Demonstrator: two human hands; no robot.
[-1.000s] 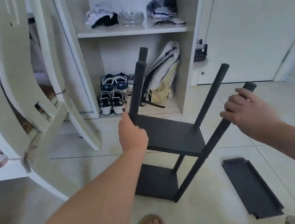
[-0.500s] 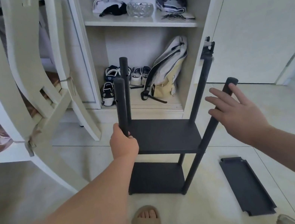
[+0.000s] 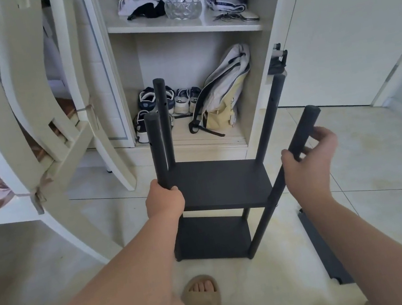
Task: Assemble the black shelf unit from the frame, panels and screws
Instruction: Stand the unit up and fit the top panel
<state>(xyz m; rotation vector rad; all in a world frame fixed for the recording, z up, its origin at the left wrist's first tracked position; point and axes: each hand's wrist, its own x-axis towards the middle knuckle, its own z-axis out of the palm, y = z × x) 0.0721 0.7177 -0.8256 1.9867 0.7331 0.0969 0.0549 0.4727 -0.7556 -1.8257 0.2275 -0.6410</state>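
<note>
Head view: left grip [image 3: 165, 199] and right grip [image 3: 308, 160] clasp shelf unit [image 3: 221, 181] posts; forearm [image 3: 348, 231] half-hides panel [image 3: 330, 261]

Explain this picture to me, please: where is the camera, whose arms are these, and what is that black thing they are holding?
No machine here: the camera sits on a person's head, looking down at their own bare arms. The left hand grips the near-left post of a half-built black shelf unit; the right hand curls round the near-right post. The unit stands on the tiled floor with two panels fitted. A loose black panel lies on the floor to the right. Behind is a white cupboard holding shoes and a backpack.
</note>
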